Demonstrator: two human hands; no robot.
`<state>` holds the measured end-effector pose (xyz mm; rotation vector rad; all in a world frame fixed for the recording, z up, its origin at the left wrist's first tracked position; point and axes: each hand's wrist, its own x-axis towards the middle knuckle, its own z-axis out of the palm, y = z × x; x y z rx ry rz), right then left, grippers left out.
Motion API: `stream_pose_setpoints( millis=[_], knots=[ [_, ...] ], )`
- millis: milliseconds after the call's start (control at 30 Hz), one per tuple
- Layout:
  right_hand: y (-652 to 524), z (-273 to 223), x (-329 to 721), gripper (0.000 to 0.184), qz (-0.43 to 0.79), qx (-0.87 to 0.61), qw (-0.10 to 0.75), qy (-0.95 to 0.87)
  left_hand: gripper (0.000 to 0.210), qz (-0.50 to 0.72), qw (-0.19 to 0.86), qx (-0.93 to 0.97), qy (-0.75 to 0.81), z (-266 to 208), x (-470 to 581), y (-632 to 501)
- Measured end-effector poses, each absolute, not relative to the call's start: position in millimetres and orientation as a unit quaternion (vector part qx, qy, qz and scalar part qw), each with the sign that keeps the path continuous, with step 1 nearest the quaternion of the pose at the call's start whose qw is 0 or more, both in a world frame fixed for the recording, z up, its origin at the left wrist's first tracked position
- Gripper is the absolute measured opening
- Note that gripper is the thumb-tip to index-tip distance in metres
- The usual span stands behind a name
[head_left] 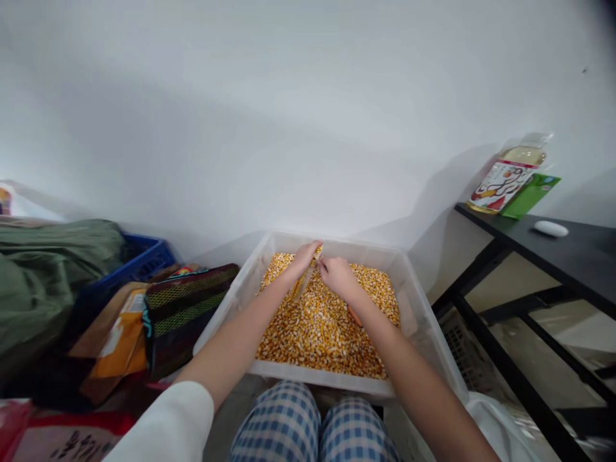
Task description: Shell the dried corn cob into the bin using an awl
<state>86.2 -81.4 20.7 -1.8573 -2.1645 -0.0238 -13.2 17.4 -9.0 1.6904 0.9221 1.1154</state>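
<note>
A translucent plastic bin [327, 385] stands before my knees, with a deep heap of yellow corn kernels [317, 340] in it. Over the far half of the heap, my left hand [304, 258] is closed round a narrow clear plastic bag [302, 286] with kernels inside. My right hand [337, 276] is closed too, its fingers pinching at the bag's upper edge. Exactly how the fingers grip the film is too small to make out. Partly hidden by my right forearm, an orange object [355, 316] lies on the corn.
On the right, a black table [577, 250] carries an oil bottle [505, 179], a green packet [529, 196] and a white oval object [551, 228]. To the left are a blue crate [149, 260], green cloth [58, 256] and a dark mesh bag [187, 314]. A white wall [298, 128] rises behind the bin.
</note>
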Motion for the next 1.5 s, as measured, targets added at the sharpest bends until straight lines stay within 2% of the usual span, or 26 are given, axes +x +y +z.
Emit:
stream_pose_setpoints(
  millis=[200,400,533,733,867,1500],
  knots=[
    [-75,20,96,0.034,0.04,-0.595,0.164,-0.786,0.035,0.409,0.4,0.705,0.419,-1,-17,8],
    [-73,23,102,0.034,0.067,-0.578,0.16,-0.798,0.038,0.349,0.411,0.766,0.35,2,-24,-3],
    [-77,24,99,0.037,0.052,-0.588,0.175,-0.788,0.036,0.383,0.417,0.74,0.364,7,-27,3],
    [-81,25,95,0.041,0.02,-0.611,0.195,-0.767,0.042,0.445,0.572,0.535,0.433,10,-30,18],
    [-83,26,92,0.04,0.022,-0.613,0.18,-0.769,0.041,0.441,0.613,0.509,0.412,8,-29,18],
    [-85,23,85,0.043,-0.01,-0.63,0.153,-0.761,0.044,0.421,0.575,0.553,0.433,5,-26,16]
  ],
)
